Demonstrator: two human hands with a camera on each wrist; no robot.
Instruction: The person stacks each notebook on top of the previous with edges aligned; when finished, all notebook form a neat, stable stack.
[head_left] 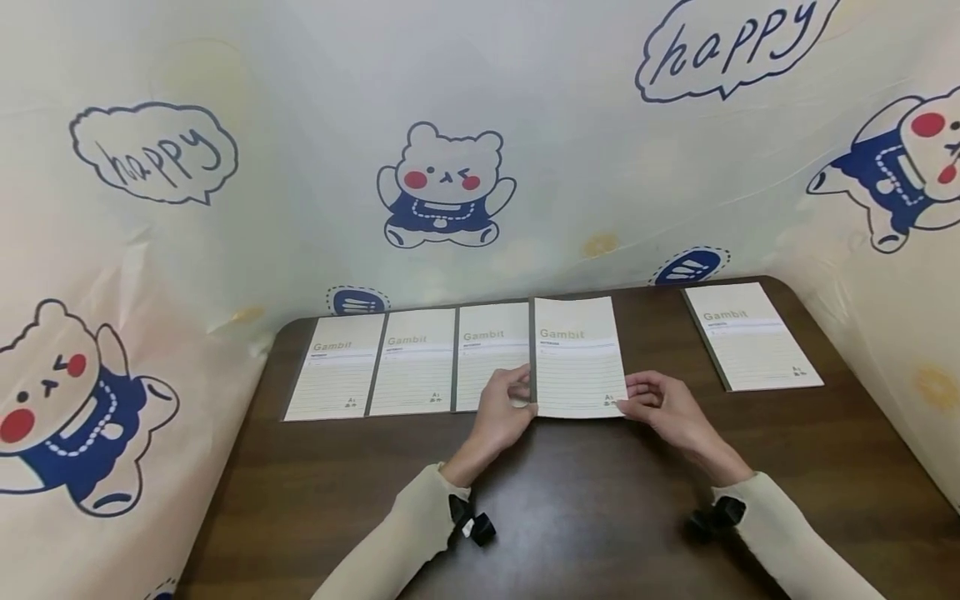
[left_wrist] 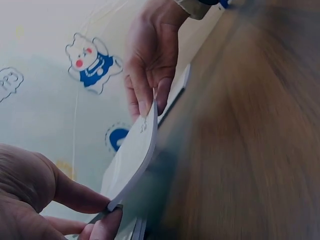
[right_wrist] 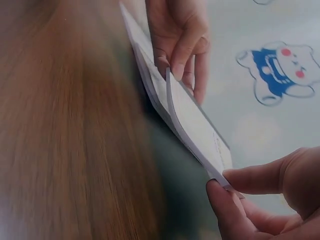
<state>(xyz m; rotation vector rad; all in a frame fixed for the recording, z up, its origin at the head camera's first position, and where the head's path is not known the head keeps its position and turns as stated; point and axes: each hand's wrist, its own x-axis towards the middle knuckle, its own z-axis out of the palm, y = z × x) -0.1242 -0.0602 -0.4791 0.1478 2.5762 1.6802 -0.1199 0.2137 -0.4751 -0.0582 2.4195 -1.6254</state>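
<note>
From the head view, I'm holding the front notebook (head_left: pixel 576 358) between my two hands: my left hand (head_left: pixel 504 408) is pinching its dark spine side, my right hand (head_left: pixel 671 412) is pinching the opposite edge, both near the bottom corners, presumably so it's being steadied evenly. Three notebooks (head_left: pixel 412 362) are lying in a row leftward of my left hand, the nearest partly behind my fingers; another notebook (head_left: pixel 753 336) is lying apart, beyond my right hand and further right, on the wooden table (head_left: pixel 585 517). Over in the left wrist view, my thumb is pressing against fingertips at the spine corner, and the pages are bowing between my hands, likely because only the edges are being supported. Now the right wrist view: my thumb is resting on top, a finger supporting underneath, a narrow pinch that's probably keeping the printed cover unobstructed.
</note>
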